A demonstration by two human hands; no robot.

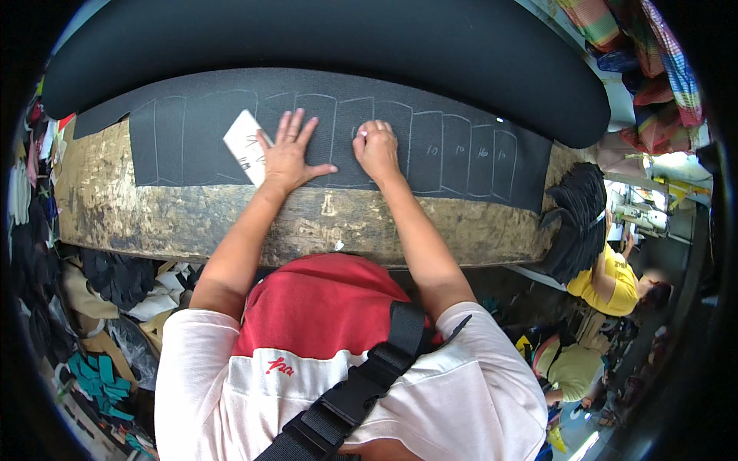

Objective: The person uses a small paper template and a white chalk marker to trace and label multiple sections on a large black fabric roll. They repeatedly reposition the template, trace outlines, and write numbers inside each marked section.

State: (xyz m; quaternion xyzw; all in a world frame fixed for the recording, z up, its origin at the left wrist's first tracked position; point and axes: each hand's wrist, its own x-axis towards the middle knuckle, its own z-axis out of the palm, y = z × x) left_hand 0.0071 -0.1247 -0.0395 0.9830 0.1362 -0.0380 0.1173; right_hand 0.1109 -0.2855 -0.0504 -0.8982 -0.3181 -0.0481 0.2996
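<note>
While the left hand [289,157] lies spread flat with nothing grasped, its thumb stretched to the right, the right hand [377,151] is bunched in a writing pinch, its grip closed on what appears to be a small piece of chalk [363,134], mostly hidden by the fingers. Under both hands a long sheet of black fabric [207,146] runs across a worn wooden tabletop [192,223], in front of a thick black roll [323,38]. Thin pale outlines [442,154] divide the fabric into a row of tall panels; several at the right end bear a short handwritten mark, while none can be made out in those at the left. A white card template [242,138], with writing on it, lies tilted on the fabric, its right edge partly beneath the left hand. The right hand rests inside a panel near the middle, seemingly to mark it. To do this well, the left palm should press down evenly, so that the fabric lies taut and neither it nor the card creeps. Short, light strokes would suit best, since a hard push could drag or pucker the cloth. The mark should sit well inside its panel, clear of the lines and as legible as its neighbours, and the right wrist should avoid rubbing across finished chalk.
</note>
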